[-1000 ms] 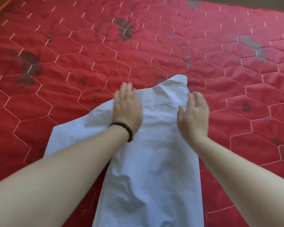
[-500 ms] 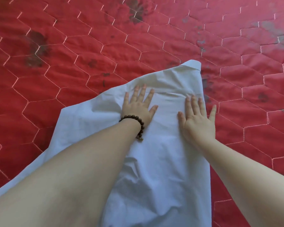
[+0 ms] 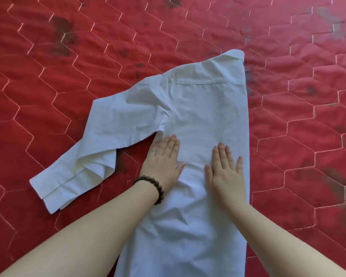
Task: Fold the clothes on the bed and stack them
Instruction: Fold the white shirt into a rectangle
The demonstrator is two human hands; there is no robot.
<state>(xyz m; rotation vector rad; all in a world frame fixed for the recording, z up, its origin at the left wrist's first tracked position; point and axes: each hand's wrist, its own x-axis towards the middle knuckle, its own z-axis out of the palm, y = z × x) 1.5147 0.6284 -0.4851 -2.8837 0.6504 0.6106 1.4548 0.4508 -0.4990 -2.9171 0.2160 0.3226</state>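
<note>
Smoothing shirt [image 3: 204, 108] on bed [image 3: 68, 80] | left hand [image 3: 164, 158], right hand [image 3: 226, 172] flat, released, pressing creases out | sleeve [image 3: 92, 148] splayed toward 9 o'clock, unfolded

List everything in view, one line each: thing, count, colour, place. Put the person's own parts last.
shirt: one, white, spread flat on the quilt, collar at the far end, one side already folded in.
sleeve: one, white, sticking out to the left of the shirt, cuff nearest the camera.
quilt: one, red with pale hexagon stitching and dark stains, covering the bed under everything.
bracelet: one, dark brown beads, on the left wrist.
left hand: one, flat on the shirt's left edge, fingers straight.
right hand: one, flat on the shirt body, fingers spread.
</note>
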